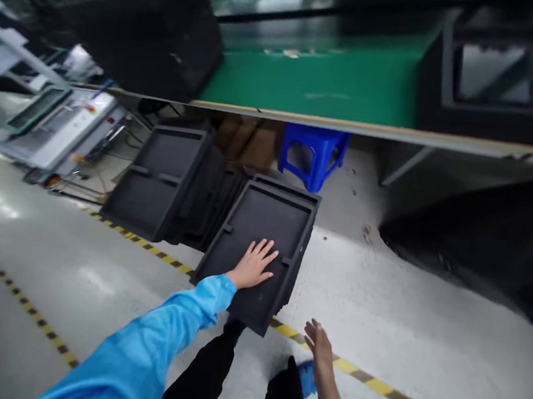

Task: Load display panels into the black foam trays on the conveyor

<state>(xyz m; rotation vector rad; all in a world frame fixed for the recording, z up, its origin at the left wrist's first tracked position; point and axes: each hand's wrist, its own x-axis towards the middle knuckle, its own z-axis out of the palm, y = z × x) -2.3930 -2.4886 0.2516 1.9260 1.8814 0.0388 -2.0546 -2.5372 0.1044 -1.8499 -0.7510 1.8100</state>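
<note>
Fingers spread, my left hand [253, 266] lies over the top of a black tray [265, 215] that caps a stack on the floor. It seems to rest on the tray's flat surface and grips nothing. My right hand [320, 348] hangs in the air to the right of that stack, holding nothing, with its fingers stretched out. Left of it, a second stack of black trays [156, 165] stands on the floor, and more dark trays are partly hidden between the two.
A green-topped workbench [307, 83] runs across, bearing a black box [146, 28] and a black frame [485, 114]. Below are a blue stool [314, 154] and cardboard boxes [248, 140]. A black covered bulk [490, 242] lies right. Yellow-black tape [371, 382] crosses the floor; a machine [64, 127] stands left.
</note>
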